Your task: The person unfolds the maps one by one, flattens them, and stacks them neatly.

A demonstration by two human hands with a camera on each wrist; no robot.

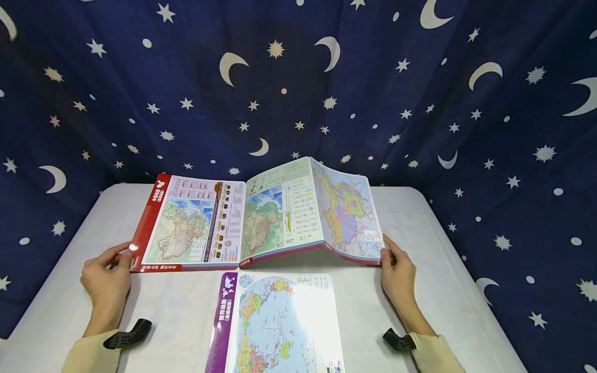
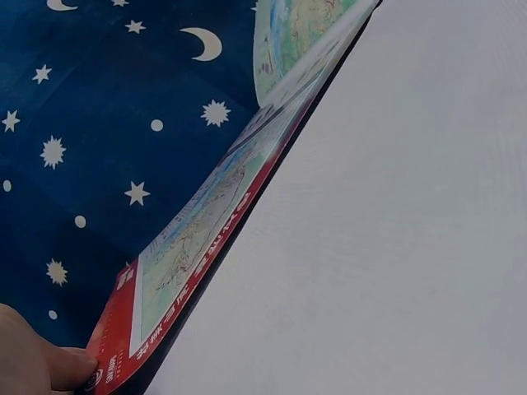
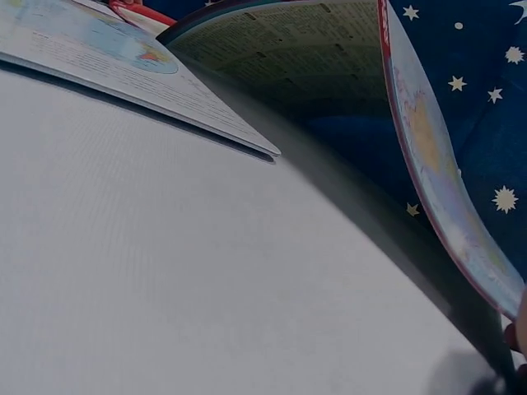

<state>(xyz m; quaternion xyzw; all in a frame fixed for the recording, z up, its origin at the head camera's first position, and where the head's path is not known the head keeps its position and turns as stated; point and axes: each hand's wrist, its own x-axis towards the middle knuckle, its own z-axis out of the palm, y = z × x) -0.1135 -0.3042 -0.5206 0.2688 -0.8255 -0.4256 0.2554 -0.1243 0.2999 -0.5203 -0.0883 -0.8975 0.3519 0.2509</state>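
At the left, over the white table (image 1: 172, 321), the left hand (image 1: 108, 280) pinches the lower corner of a folding map (image 1: 263, 223) between thumb and finger, at its red border; a black wrist device (image 1: 128, 335) sits by the sleeve (image 1: 90, 356). The left panel (image 1: 186, 225) lies nearly flat, face up. In the middle, the map rises to a crease, with dark space under it in the right wrist view, and the blue curtain (image 1: 289, 77) hangs behind. Nearer the person, just below the map, a purple-bordered sheet (image 1: 280, 321) lies flat, touched by neither hand. At the right, the right panel (image 1: 350, 212) slopes down from the crease to its lower corner, which the right hand (image 1: 400, 272) grips with thumb and fingers. Judging by this, the opening out is partly done: three panels show, but the crease between middle and right is not yet flattened.
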